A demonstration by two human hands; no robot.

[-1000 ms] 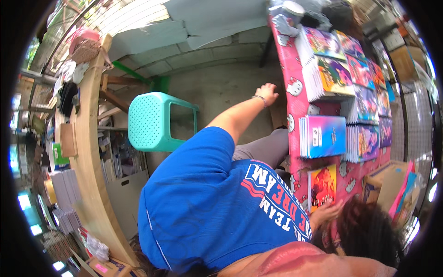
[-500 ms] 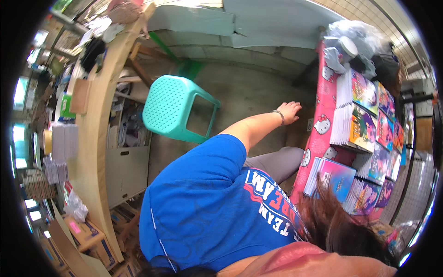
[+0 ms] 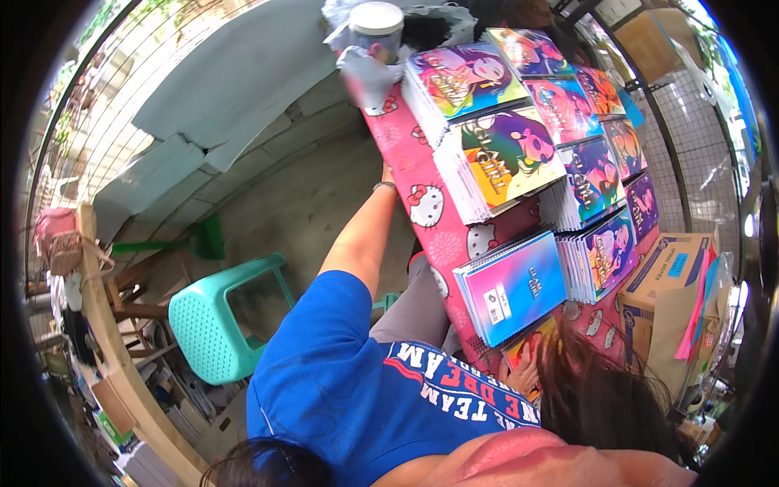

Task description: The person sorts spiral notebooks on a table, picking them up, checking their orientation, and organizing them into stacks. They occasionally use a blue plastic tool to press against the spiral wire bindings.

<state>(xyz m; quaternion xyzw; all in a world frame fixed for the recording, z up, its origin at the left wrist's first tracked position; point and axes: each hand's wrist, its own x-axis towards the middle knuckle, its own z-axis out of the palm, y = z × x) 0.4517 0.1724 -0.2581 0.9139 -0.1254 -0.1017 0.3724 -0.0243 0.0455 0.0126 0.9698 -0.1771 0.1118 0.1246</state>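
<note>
My left arm reaches forward to the near side of a table with a pink cartoon-print cover (image 3: 445, 235). My left hand (image 3: 389, 172), below a dark bracelet, is at the cover's edge, its fingers hidden. Close to my body, my right hand (image 3: 523, 375) lies against a yellow-orange notebook (image 3: 540, 337), fingers apart, partly covered by hair. Beyond it is a stack of blue-and-pink spiral notebooks (image 3: 519, 288). Further stacks of colourful illustrated notebooks, including a yellow-covered one (image 3: 507, 158), stand in rows across the table.
A lidded clear tub (image 3: 376, 31) and plastic bags sit at the table's far end. On the right stands a cardboard carton (image 3: 667, 264). A turquoise stool (image 3: 215, 325) is on the floor to my left, near a wooden bench (image 3: 122, 357). Wire mesh encloses the place.
My view has swung right toward the notebooks. My left hand has gone from free air to the table's edge, and my right hand has come into sight by the notebooks.
</note>
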